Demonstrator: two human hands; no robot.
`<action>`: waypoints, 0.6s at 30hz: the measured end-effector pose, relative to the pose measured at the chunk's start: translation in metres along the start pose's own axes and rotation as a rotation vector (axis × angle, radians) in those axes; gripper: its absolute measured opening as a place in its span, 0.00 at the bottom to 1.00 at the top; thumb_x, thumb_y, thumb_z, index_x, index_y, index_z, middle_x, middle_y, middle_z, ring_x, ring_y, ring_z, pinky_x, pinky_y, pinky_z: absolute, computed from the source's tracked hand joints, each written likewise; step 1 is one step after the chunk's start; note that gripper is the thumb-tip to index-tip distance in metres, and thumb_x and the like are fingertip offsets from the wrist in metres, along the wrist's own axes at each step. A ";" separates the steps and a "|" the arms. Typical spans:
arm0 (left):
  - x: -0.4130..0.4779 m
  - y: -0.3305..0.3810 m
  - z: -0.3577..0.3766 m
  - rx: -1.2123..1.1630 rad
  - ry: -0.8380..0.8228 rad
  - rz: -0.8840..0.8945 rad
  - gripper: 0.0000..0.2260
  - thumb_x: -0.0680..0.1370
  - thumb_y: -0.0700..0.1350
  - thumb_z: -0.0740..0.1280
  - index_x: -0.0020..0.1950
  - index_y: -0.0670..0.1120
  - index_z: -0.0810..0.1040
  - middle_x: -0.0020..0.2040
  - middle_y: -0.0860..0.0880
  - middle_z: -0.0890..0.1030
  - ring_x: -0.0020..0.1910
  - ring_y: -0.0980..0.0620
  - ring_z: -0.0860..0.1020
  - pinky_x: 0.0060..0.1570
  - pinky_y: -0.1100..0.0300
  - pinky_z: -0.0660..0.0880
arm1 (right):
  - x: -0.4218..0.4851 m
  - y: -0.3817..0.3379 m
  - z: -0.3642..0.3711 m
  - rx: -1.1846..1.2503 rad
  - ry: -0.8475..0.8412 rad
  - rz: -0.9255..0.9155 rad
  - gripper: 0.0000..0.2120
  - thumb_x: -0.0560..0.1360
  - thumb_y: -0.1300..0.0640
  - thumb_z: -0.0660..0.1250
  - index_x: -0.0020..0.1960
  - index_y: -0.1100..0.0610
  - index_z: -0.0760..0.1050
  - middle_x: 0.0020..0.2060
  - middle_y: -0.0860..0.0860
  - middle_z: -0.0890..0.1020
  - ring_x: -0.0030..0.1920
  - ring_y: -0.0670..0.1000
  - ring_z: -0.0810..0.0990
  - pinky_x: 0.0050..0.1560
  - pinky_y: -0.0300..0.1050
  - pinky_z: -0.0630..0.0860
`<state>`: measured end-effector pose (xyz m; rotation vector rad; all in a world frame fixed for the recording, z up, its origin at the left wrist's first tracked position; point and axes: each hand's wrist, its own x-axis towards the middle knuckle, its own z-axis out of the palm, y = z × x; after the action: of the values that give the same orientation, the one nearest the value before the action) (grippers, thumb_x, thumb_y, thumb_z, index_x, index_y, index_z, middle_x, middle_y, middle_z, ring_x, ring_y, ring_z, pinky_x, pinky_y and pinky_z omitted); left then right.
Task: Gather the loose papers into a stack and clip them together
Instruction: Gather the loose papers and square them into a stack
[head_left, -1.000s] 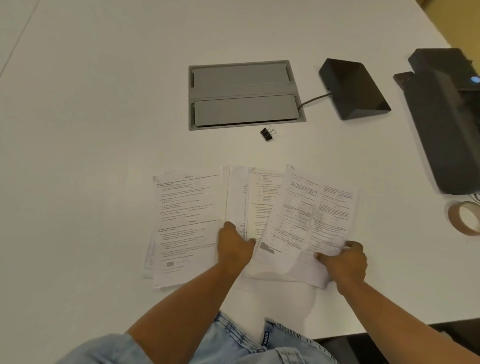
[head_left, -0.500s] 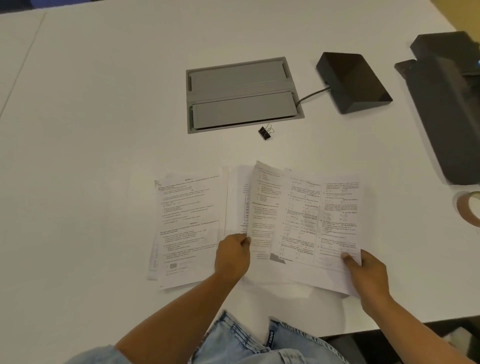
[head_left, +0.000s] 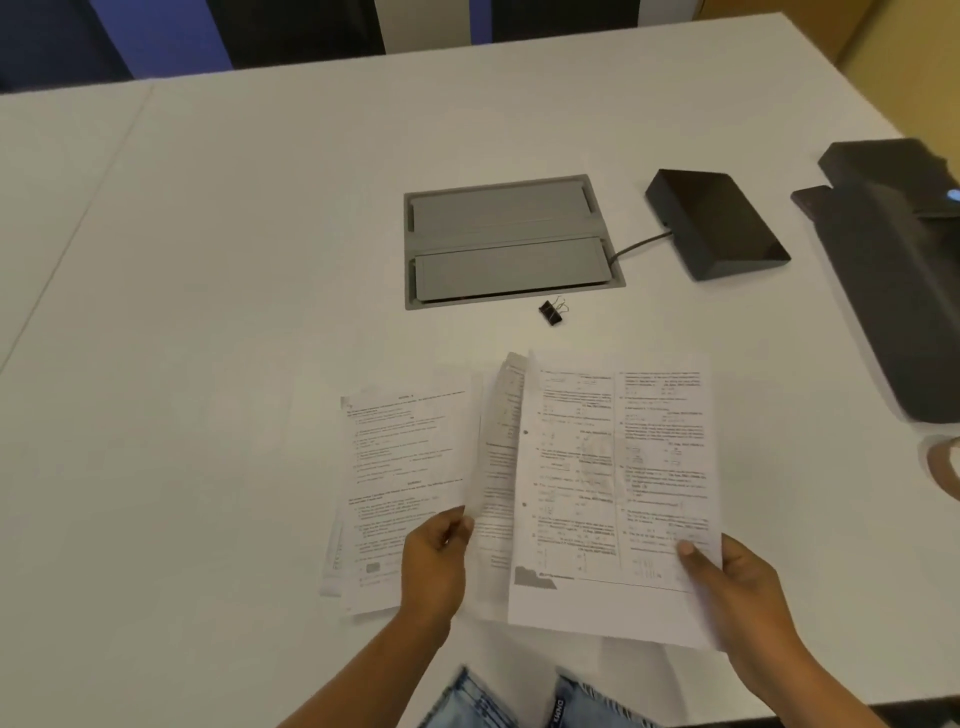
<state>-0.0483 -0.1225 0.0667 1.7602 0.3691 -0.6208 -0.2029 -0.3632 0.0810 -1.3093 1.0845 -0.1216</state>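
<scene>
Nearest the camera, the right hand (head_left: 737, 582) had its grip clamped on the lower right corner of the top printed sheet (head_left: 618, 467), thumb pressed flat on the page. And over on the other side, the left hand (head_left: 436, 551) was pinching the bottom edge of a curled middle sheet (head_left: 493, 441), fingers closed on it, the page bowed upward between the two piles. So the gathering was underway, not finished, by the look of it.

Just left of that, the remaining printed pages (head_left: 405, 467) lay flat on the white surface (head_left: 208, 312), slightly fanned at their left edge, partly under the left hand. Those needed collecting too.

How to play this well? In my judgement: slide the right-hand sheets over the left pile rather than lifting high, let the curled page fall flat first, then square everything by tapping the bottom edge on the surface. Thin paper like this will likely skew or crease if pulled by one corner alone.

Further back, the black binder clip (head_left: 550, 313) sat alone, well apart from the papers, just in front of the grey recessed panel (head_left: 506, 239). A dark box (head_left: 717, 223) with its cable lay beyond to the right. The clip was untouched, clearly the last step.
</scene>
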 end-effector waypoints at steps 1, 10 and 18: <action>-0.004 0.002 -0.002 -0.059 -0.024 -0.014 0.07 0.79 0.40 0.68 0.52 0.46 0.85 0.47 0.51 0.88 0.49 0.49 0.85 0.53 0.53 0.81 | 0.000 -0.003 0.005 0.004 -0.023 -0.012 0.09 0.76 0.58 0.69 0.56 0.55 0.82 0.50 0.51 0.87 0.50 0.56 0.86 0.51 0.52 0.81; -0.028 0.020 -0.016 -0.223 -0.205 -0.086 0.08 0.80 0.42 0.67 0.54 0.45 0.85 0.52 0.45 0.87 0.52 0.44 0.85 0.57 0.43 0.79 | -0.002 -0.018 0.044 0.031 -0.225 0.042 0.16 0.76 0.56 0.68 0.64 0.51 0.76 0.57 0.48 0.85 0.58 0.52 0.83 0.62 0.56 0.77; -0.023 0.042 -0.030 -0.102 -0.312 -0.104 0.10 0.83 0.50 0.61 0.57 0.53 0.82 0.53 0.53 0.87 0.50 0.53 0.85 0.50 0.53 0.82 | -0.004 -0.021 0.054 0.010 -0.332 -0.007 0.25 0.69 0.53 0.76 0.64 0.52 0.75 0.58 0.51 0.84 0.57 0.55 0.84 0.59 0.58 0.78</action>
<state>-0.0373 -0.1035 0.1192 1.5238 0.2709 -0.9212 -0.1573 -0.3295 0.0934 -1.2714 0.7956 0.0839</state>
